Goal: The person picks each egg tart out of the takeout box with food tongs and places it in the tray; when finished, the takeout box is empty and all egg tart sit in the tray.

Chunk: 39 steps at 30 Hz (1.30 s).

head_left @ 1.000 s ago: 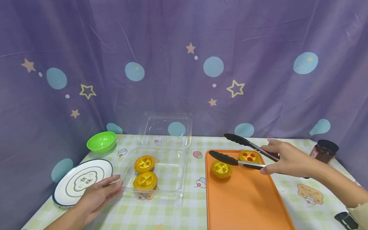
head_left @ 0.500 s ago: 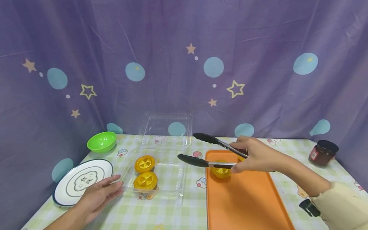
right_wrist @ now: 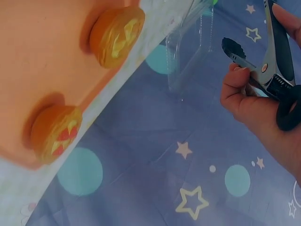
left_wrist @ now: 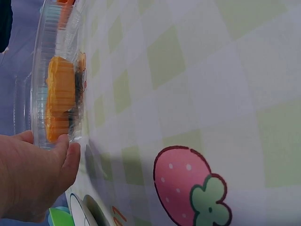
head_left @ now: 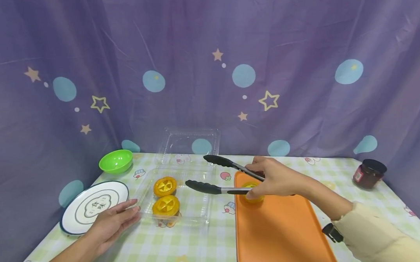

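Observation:
My right hand (head_left: 278,179) grips black-tipped metal tongs (head_left: 204,187), their arms spread with nothing between the tips. The tips hang over the right part of a clear plastic clamshell box (head_left: 196,216), whose lid stands raised at the back. Two egg tarts (head_left: 166,205) sit in the box's left half. My left hand (head_left: 112,222) touches the box's left side with extended fingers (left_wrist: 71,162). On the orange tray (head_left: 286,236) are a yellow-topped tart (right_wrist: 117,37), partly hidden by my right hand in the head view, and a tart with red pieces (right_wrist: 59,134), hidden there.
A white plate (head_left: 76,215) with a dark rim lies left of the box, beside my left hand. Behind it stands a green bowl (head_left: 116,162). A dark-lidded jar (head_left: 369,175) stands at the back right. A purple curtain (head_left: 207,37) hangs behind the table.
My right hand has carried the tongs left, from above the tray's tarts to over the clamshell box. My left hand and the tarts in the box stay put.

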### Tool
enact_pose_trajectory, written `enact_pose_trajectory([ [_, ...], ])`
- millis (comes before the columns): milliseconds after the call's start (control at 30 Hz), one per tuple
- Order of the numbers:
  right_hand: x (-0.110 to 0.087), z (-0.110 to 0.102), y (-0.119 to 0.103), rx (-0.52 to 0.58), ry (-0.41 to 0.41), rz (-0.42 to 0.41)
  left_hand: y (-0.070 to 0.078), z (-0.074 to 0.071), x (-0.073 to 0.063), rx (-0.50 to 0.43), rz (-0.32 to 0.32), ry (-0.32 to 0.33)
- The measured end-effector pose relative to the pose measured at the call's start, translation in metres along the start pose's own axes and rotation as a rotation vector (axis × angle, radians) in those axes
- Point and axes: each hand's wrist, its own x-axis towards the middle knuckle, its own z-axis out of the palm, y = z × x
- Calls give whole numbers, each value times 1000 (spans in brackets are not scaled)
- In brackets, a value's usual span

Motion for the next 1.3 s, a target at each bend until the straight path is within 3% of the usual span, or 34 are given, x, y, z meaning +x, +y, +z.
enact_pose_trajectory([
  [267,14,16,-5,36,-39,-36,1,-1,0,-4,-9,0],
  [667,42,46,-23,-26,-79,-65,3,1,-2,-5,0,8],
  [1067,61,65,-50,-17,-172,67,3,1,-2,-7,13,4],
  [1300,67,73,-55,-18,-204,50,1,1,-2,-10,13,6],
])
